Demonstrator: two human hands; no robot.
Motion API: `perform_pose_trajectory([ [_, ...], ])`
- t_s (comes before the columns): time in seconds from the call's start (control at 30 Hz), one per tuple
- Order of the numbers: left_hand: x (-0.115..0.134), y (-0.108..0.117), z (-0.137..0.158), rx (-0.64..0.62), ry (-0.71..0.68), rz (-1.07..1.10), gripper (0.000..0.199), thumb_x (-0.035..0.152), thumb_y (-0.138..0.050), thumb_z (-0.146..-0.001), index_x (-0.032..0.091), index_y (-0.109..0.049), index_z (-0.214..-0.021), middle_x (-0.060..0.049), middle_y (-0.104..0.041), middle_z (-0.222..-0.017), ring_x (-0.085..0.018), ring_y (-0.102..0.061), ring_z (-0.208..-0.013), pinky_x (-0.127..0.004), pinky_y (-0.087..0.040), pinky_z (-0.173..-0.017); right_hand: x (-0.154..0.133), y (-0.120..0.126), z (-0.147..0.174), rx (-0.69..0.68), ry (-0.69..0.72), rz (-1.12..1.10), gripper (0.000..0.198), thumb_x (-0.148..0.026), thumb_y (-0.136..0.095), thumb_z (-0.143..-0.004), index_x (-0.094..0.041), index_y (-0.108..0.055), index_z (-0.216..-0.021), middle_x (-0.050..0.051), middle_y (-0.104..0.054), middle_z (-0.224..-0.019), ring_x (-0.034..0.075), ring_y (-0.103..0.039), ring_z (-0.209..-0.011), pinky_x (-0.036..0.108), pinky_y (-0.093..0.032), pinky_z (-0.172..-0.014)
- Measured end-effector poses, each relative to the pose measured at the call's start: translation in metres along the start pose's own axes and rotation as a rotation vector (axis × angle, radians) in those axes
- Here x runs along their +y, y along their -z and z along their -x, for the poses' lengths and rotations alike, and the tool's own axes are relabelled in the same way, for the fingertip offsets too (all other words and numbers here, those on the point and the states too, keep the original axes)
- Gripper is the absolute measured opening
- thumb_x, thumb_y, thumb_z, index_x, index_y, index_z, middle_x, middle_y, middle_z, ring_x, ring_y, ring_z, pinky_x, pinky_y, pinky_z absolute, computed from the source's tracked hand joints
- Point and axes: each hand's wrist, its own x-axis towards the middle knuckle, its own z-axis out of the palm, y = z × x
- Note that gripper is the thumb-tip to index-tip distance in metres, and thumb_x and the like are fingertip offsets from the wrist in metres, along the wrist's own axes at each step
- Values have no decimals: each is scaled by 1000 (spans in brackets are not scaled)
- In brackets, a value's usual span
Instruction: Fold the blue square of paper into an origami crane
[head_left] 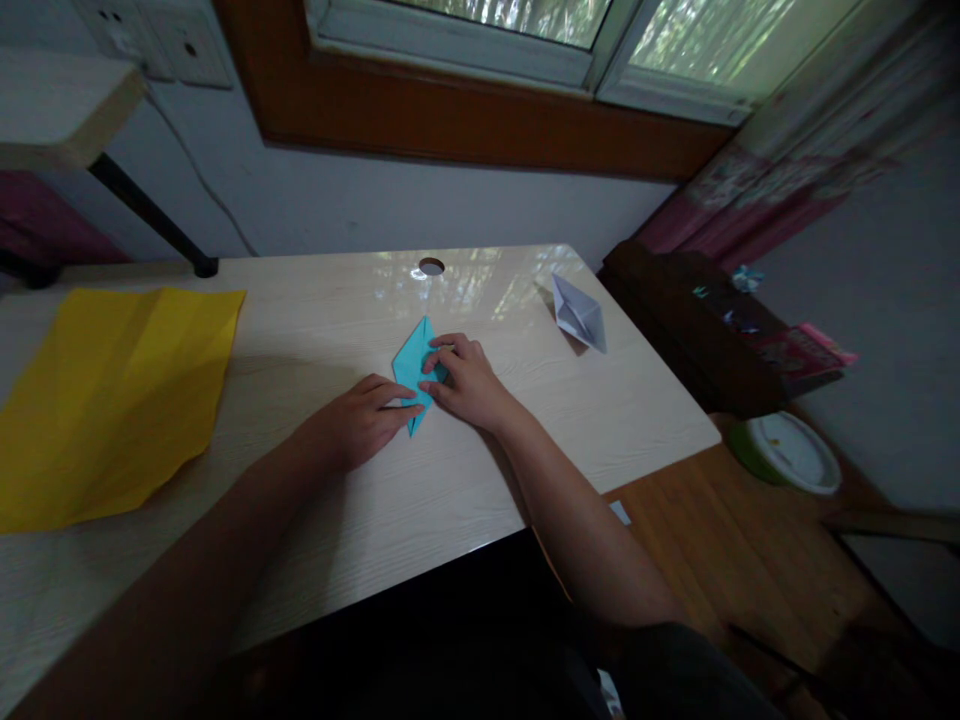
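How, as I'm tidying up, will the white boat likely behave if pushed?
The boat looks folded from paper, so probably light. It should slide easily on the glossy table. Being thin-walled, it would likely crumple if squeezed.

Pale table [442, 490]: yellow sheet [127, 400], turquoise folded paper [409, 363], white folded paper [579, 315].

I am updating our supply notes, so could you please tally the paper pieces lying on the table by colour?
Yellow: 1, the large sheet
Blue: 1, the folded paper
White: 1, the paper boat
Total: 3
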Motion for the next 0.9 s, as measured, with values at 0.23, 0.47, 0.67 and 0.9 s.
perform_pose_trajectory([
  [0.23,-2,-1,2,-2,-32,-5,27,17,-58,-99,17,-73,-121,-14,-70,-120,-24,-62,-106,-40,-57,-94,-2,1,-1,-8,-8,5,21,-35,-75,-89,-24,-68,-104,12,-54,-134,29,-52,-124,49,-41,-107],
  [0.47,-1,7,4,-42,-60,50,22,18,-62,-97,22,-77,-113,-10,-71,-121,-22,-63,-108,-39,-57,-95,-2,2,-1,-20,-22,10,22,-36,-76,-88,-25,-68,-104,10,-54,-135,29,-52,-124,49,-41,-107],
  [0.67,-1,12,6,-72,-66,129,20,17,-64,-95,24,-78,-108,-8,-73,-120,-22,-66,-109,-40,-57,-97,-3,2,-1,-18,-24,8,21,-35,-77,-88,-25,-68,-104,10,-55,-135,30,-52,-123,49,-41,-107],
  [0.9,0,16,7,-72,-3,202,25,17,-61,-97,24,-75,-117,-7,-73,-119,-21,-67,-111,-38,-58,-97,-3,2,-2,-32,-32,14,20,-36,-75,-88,-25,-68,-104,10,-55,-135,30,-52,-123,50,-42,-105],
])
